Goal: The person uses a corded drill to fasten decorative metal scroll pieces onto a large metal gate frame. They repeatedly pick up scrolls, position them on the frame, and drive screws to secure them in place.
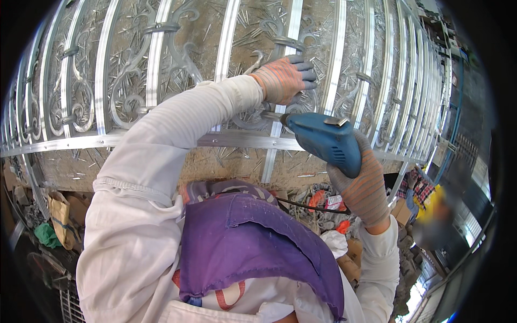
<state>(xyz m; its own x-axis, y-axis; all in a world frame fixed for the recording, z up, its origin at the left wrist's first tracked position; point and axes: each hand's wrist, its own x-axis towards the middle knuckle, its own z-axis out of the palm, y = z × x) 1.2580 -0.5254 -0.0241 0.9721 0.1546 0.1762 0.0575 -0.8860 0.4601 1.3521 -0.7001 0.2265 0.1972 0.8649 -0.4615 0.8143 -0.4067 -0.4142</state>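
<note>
Got my right hand (pixel 362 188) wrapped around a blue drill (pixel 326 139), near 3 o'clock, its bit (pixel 272 116) aimed at 10 by a grey scroll (pixel 249 126). Left hand (pixel 284 78)'s palm-down over the silvery railing (pixel 227 43) toward 1 o'clock; can't tell if it's gripping.

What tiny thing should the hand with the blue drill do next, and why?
Maybe the right hand should carefully line up the blue drill before pressing, because it points toward the silver scrollwork and the gloved left hand lies over the bar close by.
</note>
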